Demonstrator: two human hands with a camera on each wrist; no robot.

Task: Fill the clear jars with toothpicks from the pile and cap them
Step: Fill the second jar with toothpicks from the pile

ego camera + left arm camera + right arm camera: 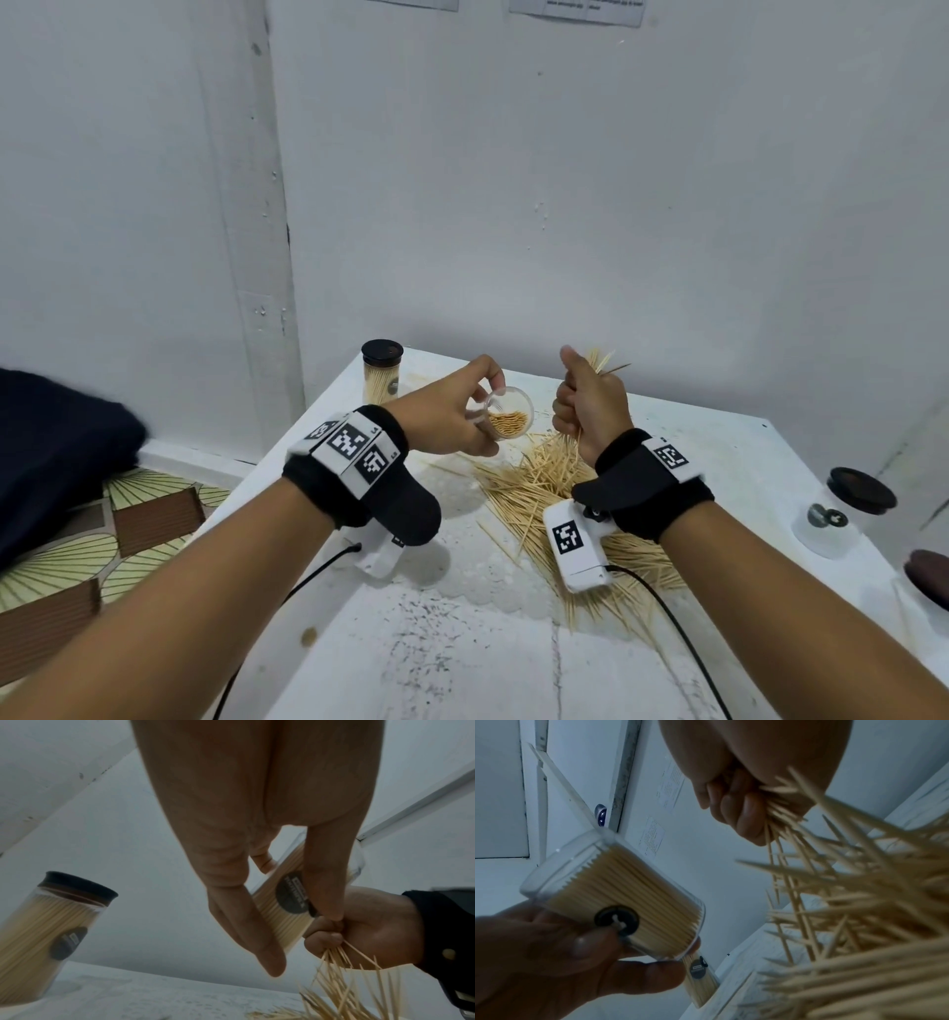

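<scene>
My left hand point(457, 411) grips a clear open jar point(506, 413), tilted toward my right hand and mostly full of toothpicks; the same jar point(618, 898) shows clearly in the right wrist view. Beside it, my right hand point(590, 406) is closed in a fist round a bundle of toothpicks point(601, 362) that stick out above and below it. In the left wrist view the jar point(282, 902) lies between my fingers point(246, 925). The loose toothpick pile point(554, 483) spreads on the white table point(462, 642) under my right wrist.
A filled jar with a black cap point(381, 371) stands at the table's far left corner. An empty clear jar with a black lid point(842, 509) stands at the right edge, and a brown lid point(929, 578) lies nearer. White walls close in behind.
</scene>
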